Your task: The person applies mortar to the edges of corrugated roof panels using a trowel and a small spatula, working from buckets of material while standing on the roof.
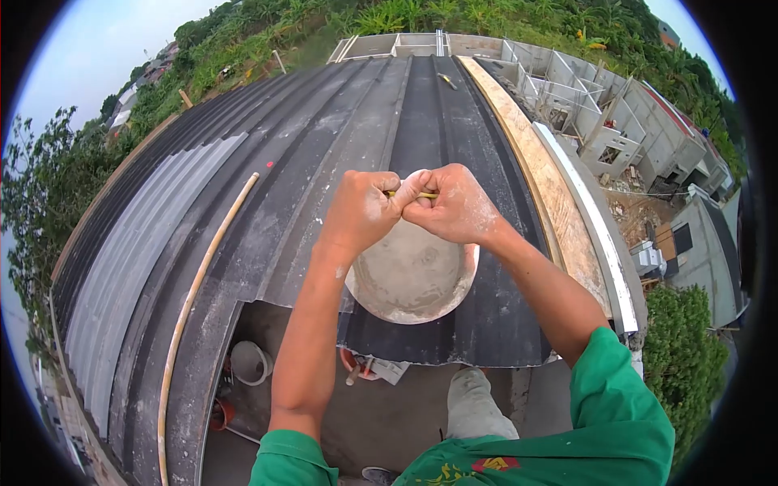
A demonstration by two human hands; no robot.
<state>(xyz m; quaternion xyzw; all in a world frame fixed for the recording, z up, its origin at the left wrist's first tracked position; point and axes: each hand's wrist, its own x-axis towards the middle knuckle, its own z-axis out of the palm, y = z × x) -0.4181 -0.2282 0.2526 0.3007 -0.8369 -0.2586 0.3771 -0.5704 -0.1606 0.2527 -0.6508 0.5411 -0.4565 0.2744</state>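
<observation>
A round pale bucket (pixel 471 267) with wet grey cement (pixel 409 271) in it is below my hands, over the dark ribbed roof. My left hand (pixel 366 206) is a closed fist above the bucket's far side. My right hand (pixel 458 202) is closed right beside it, thumbs close together. A thin yellow strip (pixel 429 194) shows between the two fists, gripped by both. Whether it belongs to the bucket is hidden by my fingers. Pale dust coats both hands.
A long bamboo pole (pixel 203 283) lies on the roof sheets (pixel 324 146) at left. A wooden board (pixel 527 162) runs along the right edge. A yellow-handled tool (pixel 446 80) lies farther up. Below the near roof edge are a white bucket (pixel 250 363) and a hammer (pixel 353 374).
</observation>
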